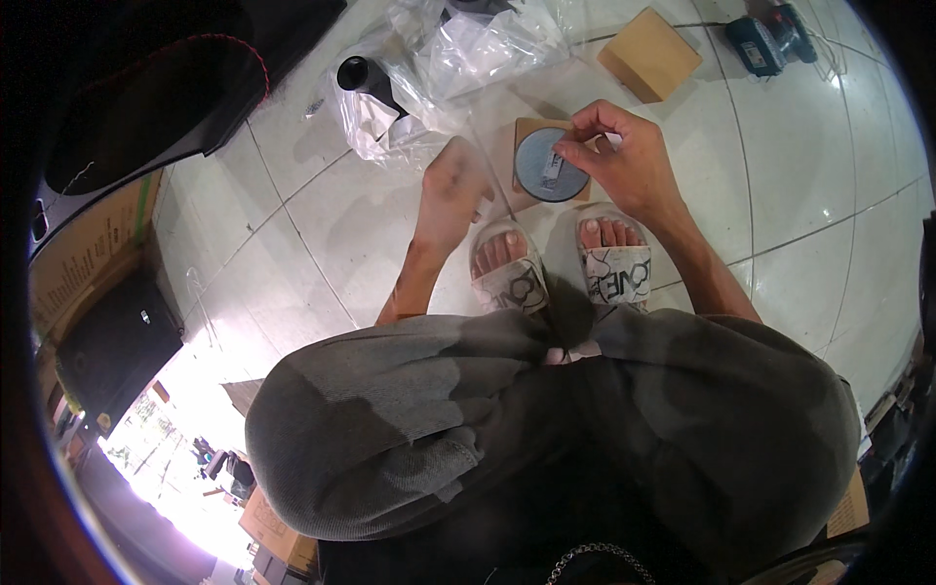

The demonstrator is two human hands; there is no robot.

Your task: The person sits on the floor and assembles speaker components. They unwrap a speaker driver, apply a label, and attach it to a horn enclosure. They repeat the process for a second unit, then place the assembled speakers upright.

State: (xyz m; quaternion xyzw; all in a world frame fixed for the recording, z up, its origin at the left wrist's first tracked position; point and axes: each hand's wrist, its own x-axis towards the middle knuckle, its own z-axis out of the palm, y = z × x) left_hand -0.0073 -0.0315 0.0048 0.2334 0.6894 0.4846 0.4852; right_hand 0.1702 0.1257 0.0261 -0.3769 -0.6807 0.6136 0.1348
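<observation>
A round grey-blue disc (534, 164) with a white printed label (553, 173) lies on a square piece of brown cardboard (522, 131) on the floor, in front of my feet. My right hand (629, 156) is at the disc's upper right; thumb and forefinger pinch at its edge, beside the label's top end. Left of the disc and apart from it is my left hand (453, 190), its back up and fingers curled in. Most of those fingers are hidden, and what they hold, if anything, does not show.
Beyond my left hand, clear plastic bags (478, 54) lie about a black cylindrical object (375, 83). A closed brown box (650, 56) sits beyond my right hand, with a dark teal power tool (768, 41) farther right. Sandalled feet (616, 258) stand close below the disc.
</observation>
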